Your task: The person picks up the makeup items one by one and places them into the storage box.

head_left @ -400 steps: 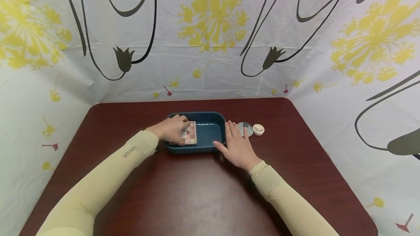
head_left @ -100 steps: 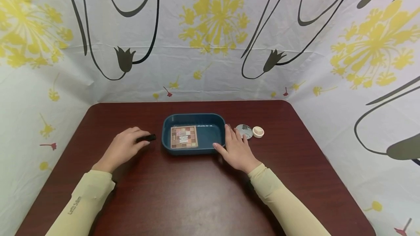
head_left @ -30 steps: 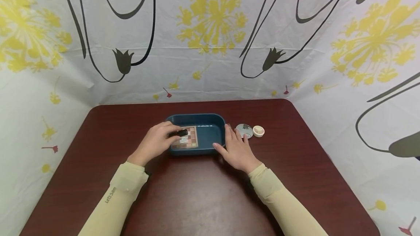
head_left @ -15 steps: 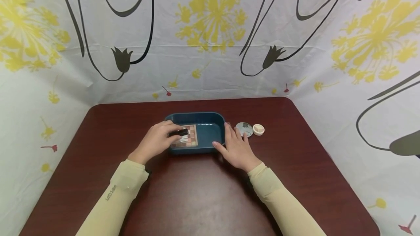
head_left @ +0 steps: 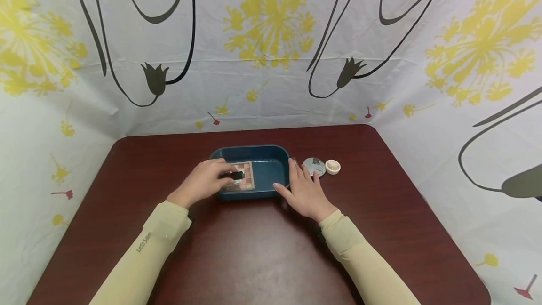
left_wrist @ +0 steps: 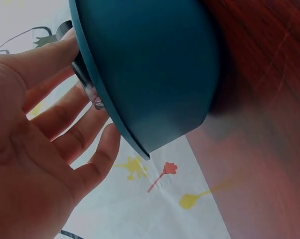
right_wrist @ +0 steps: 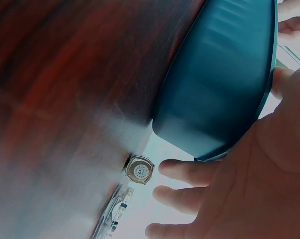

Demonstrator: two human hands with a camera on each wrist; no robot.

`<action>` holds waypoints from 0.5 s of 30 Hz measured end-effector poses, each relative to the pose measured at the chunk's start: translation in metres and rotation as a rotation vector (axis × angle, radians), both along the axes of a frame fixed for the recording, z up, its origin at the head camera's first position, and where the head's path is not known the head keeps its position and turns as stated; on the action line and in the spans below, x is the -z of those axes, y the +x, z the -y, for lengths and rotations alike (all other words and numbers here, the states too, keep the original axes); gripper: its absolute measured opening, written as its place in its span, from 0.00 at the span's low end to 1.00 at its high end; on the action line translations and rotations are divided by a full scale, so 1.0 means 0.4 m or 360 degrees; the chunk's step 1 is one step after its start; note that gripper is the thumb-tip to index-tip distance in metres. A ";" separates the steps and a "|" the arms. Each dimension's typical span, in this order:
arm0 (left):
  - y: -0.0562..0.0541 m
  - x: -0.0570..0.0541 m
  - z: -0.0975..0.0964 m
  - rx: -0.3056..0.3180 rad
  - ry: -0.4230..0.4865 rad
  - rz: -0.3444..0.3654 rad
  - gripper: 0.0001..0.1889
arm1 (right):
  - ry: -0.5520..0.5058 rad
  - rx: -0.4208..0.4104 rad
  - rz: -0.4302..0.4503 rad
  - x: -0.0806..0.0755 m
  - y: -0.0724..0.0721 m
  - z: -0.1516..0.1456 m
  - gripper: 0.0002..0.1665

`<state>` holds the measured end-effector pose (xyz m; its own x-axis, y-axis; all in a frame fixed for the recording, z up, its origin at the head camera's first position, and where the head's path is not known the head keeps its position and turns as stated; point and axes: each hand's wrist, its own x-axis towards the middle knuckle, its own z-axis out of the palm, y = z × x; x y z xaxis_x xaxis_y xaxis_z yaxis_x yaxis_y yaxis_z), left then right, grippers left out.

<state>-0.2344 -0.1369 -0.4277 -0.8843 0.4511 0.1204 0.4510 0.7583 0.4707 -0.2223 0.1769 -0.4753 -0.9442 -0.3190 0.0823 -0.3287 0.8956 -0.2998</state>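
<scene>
A blue tray (head_left: pixel 271 173) stands on the table with a makeup palette (head_left: pixel 248 181) lying flat in its left half. My left hand (head_left: pixel 200 181) reaches over the tray's left rim and pinches a black cosmetic tube (head_left: pixel 238 175) between thumb and fingers, just above the palette. In the left wrist view the tube (left_wrist: pixel 81 69) shows a clear, pinkish end, partly hidden by the tray wall. My right hand (head_left: pixel 306 193) rests with straight fingers against the tray's right end, the thumb at its front corner.
Beyond the right fingers lie a round mirror (head_left: pixel 315 166) and a small white round container (head_left: pixel 332 167). Low in the right wrist view are a squarish item with a round label (right_wrist: pixel 141 170) and a clear case (right_wrist: pixel 113 215). Patterned cloth (head_left: pixel 271 98) encloses the table.
The left hand left the palette in the tray, gripped the black tube at the tray's left and carried it right, over the palette. The right hand stays at the tray's right end.
</scene>
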 end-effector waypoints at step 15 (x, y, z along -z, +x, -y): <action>-0.033 0.015 -0.008 0.0206 -0.0300 0.0112 0.16 | -0.0013 0.0001 0.0002 0.005 -0.005 -0.002 0.60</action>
